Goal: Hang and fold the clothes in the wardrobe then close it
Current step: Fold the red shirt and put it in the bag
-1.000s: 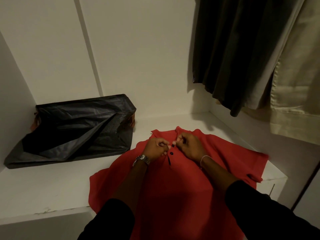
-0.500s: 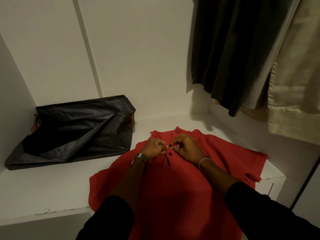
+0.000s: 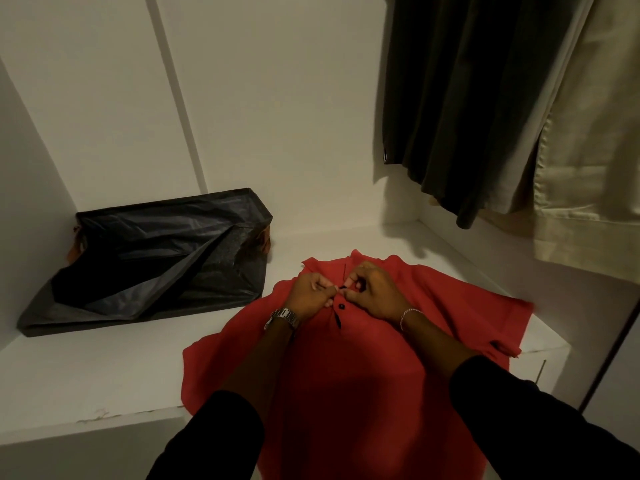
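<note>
At lower centre, we are pinching the placket of a red polo shirt (image 3: 363, 368) lying on the white shelf (image 3: 104, 368): left hand (image 3: 310, 296) and right hand (image 3: 375, 296) curled, now working the upper button above the one just fastened. Folding is still ahead. A black bag (image 3: 149, 265) sits at left.

Both arms reach forward, hands close together — left hand (image 3: 309, 295) and right hand (image 3: 375, 293) with fingers (image 3: 350, 280) curled, pinching the shirt (image 3: 433, 306) placket.
</note>
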